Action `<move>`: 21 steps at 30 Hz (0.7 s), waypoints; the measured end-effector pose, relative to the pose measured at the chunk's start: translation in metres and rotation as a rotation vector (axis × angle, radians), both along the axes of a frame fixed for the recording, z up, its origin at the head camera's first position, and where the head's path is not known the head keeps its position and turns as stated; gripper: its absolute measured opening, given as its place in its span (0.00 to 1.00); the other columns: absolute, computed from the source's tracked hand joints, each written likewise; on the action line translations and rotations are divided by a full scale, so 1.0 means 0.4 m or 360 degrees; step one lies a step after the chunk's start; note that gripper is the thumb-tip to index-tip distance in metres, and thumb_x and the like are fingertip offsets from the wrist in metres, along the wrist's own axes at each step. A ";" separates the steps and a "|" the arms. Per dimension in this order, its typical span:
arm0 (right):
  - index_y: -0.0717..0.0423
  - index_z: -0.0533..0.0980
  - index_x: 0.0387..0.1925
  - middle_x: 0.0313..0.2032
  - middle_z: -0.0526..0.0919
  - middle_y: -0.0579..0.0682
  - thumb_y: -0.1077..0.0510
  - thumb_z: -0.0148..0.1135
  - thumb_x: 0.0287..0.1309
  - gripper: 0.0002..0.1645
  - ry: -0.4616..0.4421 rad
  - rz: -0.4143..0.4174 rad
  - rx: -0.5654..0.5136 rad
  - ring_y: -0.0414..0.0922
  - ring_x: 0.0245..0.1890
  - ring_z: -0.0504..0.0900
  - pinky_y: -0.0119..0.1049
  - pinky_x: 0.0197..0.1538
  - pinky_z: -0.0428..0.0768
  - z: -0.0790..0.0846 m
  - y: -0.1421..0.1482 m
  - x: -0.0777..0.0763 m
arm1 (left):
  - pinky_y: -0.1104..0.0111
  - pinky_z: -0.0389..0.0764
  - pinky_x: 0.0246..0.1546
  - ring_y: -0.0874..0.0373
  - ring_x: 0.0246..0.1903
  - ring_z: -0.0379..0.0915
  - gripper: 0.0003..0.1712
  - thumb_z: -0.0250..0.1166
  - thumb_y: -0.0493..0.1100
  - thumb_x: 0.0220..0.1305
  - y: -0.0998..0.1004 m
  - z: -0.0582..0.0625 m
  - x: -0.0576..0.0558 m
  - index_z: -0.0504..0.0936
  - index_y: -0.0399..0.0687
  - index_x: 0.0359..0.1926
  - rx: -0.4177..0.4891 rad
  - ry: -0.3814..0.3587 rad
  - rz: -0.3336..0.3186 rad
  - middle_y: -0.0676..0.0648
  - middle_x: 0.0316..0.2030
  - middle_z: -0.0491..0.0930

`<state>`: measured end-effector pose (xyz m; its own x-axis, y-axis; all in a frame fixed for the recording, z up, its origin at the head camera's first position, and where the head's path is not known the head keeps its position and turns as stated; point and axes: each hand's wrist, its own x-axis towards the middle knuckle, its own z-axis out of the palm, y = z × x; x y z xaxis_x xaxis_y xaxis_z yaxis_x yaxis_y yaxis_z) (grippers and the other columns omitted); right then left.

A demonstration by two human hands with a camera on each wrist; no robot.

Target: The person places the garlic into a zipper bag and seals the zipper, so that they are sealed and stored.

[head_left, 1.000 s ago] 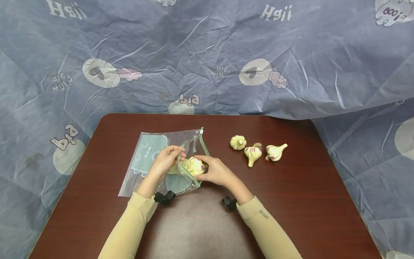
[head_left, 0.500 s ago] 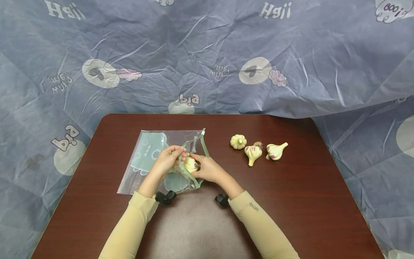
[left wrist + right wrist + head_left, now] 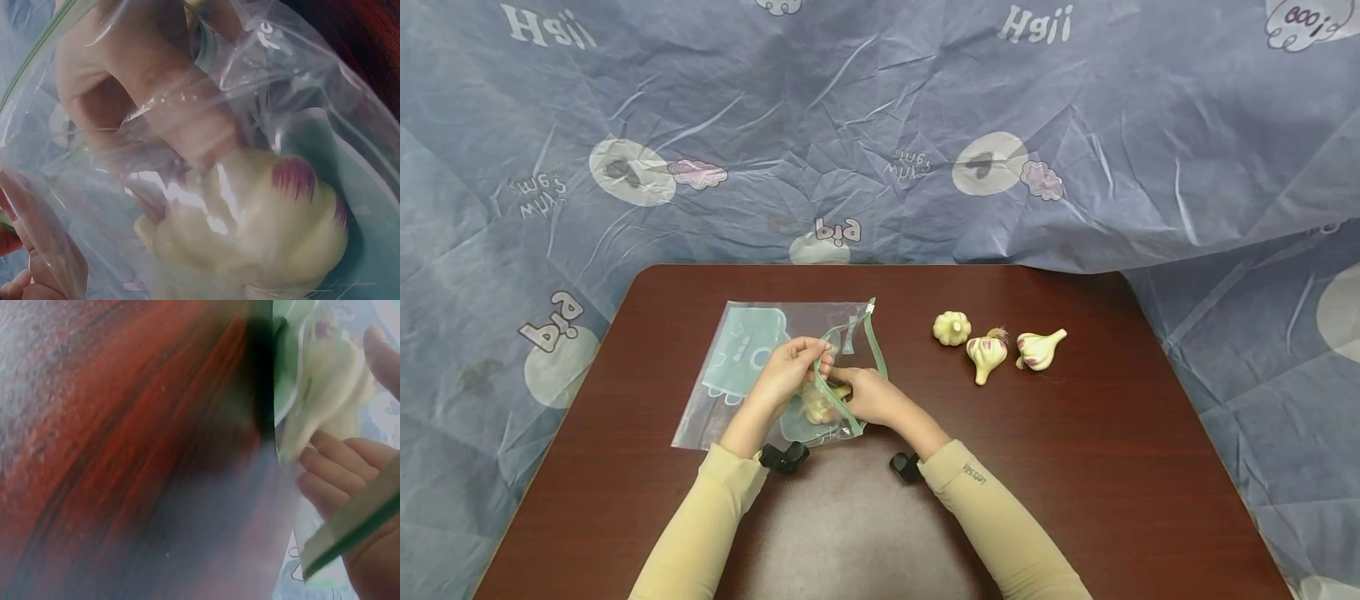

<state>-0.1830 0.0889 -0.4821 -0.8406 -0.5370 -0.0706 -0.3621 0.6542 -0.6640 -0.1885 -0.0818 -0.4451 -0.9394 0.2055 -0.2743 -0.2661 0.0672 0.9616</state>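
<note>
A clear slider bag (image 3: 700, 425) with green edging and a pale blue print lies flat, its mouth raised toward the right. My left hand (image 3: 790, 367) pinches the near edge of that mouth and keeps it apart. Through the mouth reaches my right hand (image 3: 876, 396), its fingers and thumb around a garlic bulb (image 3: 269, 219). The bulb is cream with purple streaks, and in the left wrist view it shows through the plastic. In the right wrist view the thumb and fingers lie on either side of pale garlic (image 3: 337, 375). Plastic glare and the hands hide part of the bag's inside.
On the dark red-brown table (image 3: 1112, 467), right of the bag, lie a round garlic bulb (image 3: 952, 328), a rooted garlic bulb (image 3: 987, 353) and a long-stemmed garlic bulb (image 3: 1040, 350). A blue-grey printed cloth (image 3: 880, 100) hangs behind the table.
My right hand has moved left, carrying the garlic bulb from the bag's mouth to inside it. My left hand keeps its pinch on the edge, and the loose bulbs stay put.
</note>
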 end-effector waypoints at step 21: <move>0.58 0.78 0.56 0.54 0.83 0.56 0.57 0.70 0.59 0.24 -0.0038 -0.0480 -0.0748 0.55 0.54 0.83 0.46 0.56 0.81 0.085 0.226 0.035 | 0.77 0.75 0.29 0.64 0.26 0.75 0.18 0.53 0.43 0.75 -0.002 0.005 0.000 0.73 0.29 0.51 0.0042 -0.0020 0.0032 0.53 0.27 0.79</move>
